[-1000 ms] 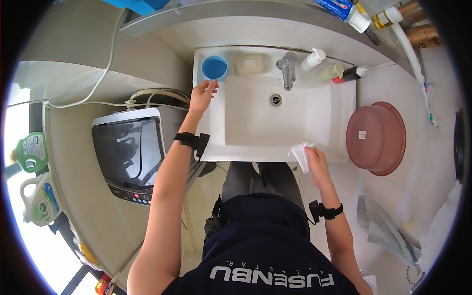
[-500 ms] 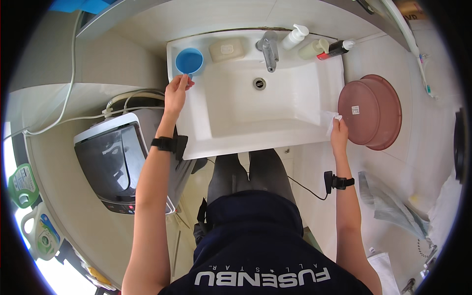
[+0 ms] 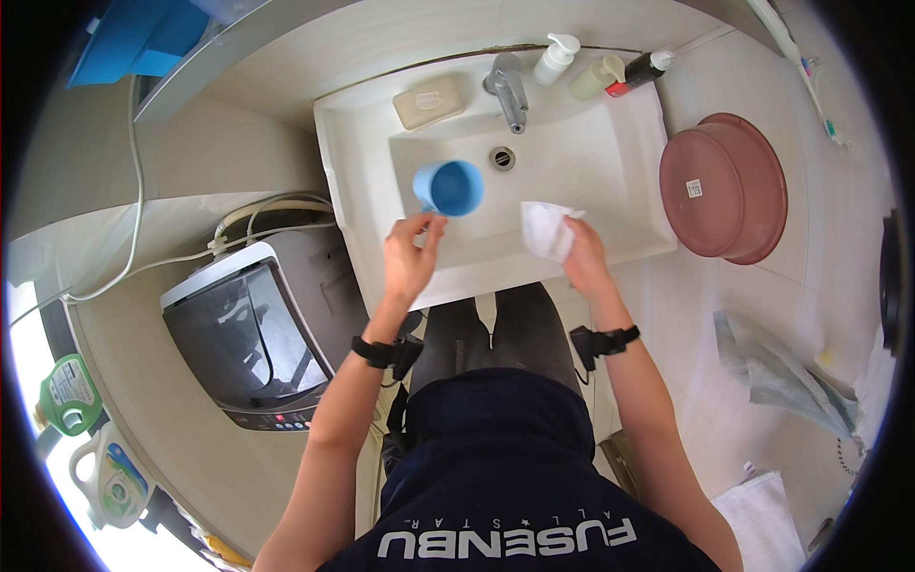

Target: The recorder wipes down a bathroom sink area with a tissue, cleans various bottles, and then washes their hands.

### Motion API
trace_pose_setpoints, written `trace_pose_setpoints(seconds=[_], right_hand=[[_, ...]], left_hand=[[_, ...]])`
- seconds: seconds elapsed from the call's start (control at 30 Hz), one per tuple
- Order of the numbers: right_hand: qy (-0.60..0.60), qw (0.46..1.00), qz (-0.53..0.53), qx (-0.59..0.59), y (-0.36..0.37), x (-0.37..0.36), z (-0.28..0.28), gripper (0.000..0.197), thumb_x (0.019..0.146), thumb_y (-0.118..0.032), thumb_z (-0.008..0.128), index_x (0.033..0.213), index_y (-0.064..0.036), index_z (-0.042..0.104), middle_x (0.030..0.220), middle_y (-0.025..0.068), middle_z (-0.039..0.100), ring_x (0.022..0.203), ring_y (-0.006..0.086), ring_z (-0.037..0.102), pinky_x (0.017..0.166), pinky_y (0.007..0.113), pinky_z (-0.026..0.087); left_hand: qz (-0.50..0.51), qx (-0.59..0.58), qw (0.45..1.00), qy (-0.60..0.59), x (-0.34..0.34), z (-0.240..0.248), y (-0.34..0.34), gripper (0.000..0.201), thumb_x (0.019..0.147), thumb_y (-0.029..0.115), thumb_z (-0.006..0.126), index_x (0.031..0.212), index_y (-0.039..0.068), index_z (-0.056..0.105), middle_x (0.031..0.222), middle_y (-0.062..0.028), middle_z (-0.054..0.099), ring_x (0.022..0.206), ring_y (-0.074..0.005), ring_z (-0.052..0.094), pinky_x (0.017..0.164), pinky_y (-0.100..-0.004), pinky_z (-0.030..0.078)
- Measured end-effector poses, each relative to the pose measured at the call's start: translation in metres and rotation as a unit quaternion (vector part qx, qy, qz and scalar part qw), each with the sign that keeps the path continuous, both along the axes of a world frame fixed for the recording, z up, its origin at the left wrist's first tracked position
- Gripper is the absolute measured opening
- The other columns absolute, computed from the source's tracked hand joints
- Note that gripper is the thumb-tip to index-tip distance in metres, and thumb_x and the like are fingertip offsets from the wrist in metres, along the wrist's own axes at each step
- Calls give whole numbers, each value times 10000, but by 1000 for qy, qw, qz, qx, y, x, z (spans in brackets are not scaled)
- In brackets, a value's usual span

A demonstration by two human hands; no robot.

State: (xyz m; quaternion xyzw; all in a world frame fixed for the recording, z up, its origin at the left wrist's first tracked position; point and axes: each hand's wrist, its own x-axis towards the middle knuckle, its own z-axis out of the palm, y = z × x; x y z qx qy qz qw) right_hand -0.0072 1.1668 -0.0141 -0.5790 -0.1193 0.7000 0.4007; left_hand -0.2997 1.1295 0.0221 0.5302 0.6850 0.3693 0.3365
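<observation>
My left hand (image 3: 412, 255) pinches the handle of a blue plastic cup (image 3: 452, 187), holding it over the basin of the white sink (image 3: 610, 191). The cup's mouth faces up toward me, and its inside looks bare. In my right hand (image 3: 585, 257) is a thin white cloth (image 3: 547, 231), bunched at the fingers and hanging loosely over the basin's right half. A gap separates cloth and cup. Behind them are the grey faucet (image 3: 509, 95) and the round drain (image 3: 501, 158).
On the sink's back ledge sit a beige soap box (image 3: 428, 102), a white pump bottle (image 3: 557, 59), a pale green pump bottle (image 3: 595, 80) and a black-and-red bottle (image 3: 640, 72). A reddish-brown plastic basin (image 3: 729, 191) leans at right; a washing machine (image 3: 250, 329) stands at left.
My left hand has lifted the cup off the sink's back left corner and brought it over the basin. The cloth has moved left with my right hand, from the sink's right rim.
</observation>
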Motion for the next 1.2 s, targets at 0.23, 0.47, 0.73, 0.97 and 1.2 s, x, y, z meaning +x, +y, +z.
trace_pose_setpoints(seconds=[0.23, 0.47, 0.73, 0.97, 1.2], right_hand=[[199, 977, -22, -71, 14, -78, -8, 358, 1045, -212, 388, 1301, 12, 499, 1300, 132, 594, 1217, 295, 585, 1066, 487, 455], [243, 967, -25, -77, 24, -96, -4, 354, 1052, -204, 336, 1359, -111, 483, 1327, 106, 550, 1176, 274, 570, 975, 508, 476], [326, 943, -13, -72, 31, -106, -30, 318, 1055, -241, 310, 1264, -182, 543, 1217, 33, 606, 1074, 245, 582, 849, 462, 472], [358, 931, -18, -76, 33, -111, -62, 270, 1058, -290, 394, 1134, -145, 609, 1059, 20, 657, 981, 181, 635, 793, 381, 530], [338, 931, -60, -127, 39, -121, -74, 273, 1041, -241, 472, 1223, -98, 618, 1095, 47, 678, 988, 175, 672, 795, 341, 581]], left_hand=[[-71, 145, 973, 164, 46, 13, 1, 97, 844, 91, 757, 919, 35, 730, 815, -105, 678, 838, -356, 577, 736, -426, 496], [-80, 195, 934, 290, 44, 13, -3, 100, 816, 84, 765, 904, 52, 731, 818, -53, 672, 896, -339, 565, 767, -414, 498], [-122, 204, 900, 366, 38, 19, -4, 128, 809, 100, 762, 925, 72, 717, 846, -45, 631, 924, -334, 568, 794, -416, 504], [-219, 226, 846, 430, 30, 23, 2, 131, 781, 107, 754, 898, 93, 695, 815, -29, 583, 969, -310, 561, 809, -389, 512], [-225, 224, 841, 438, 32, 24, 3, 128, 778, 103, 749, 891, 93, 691, 823, -28, 583, 971, -309, 558, 805, -381, 507]])
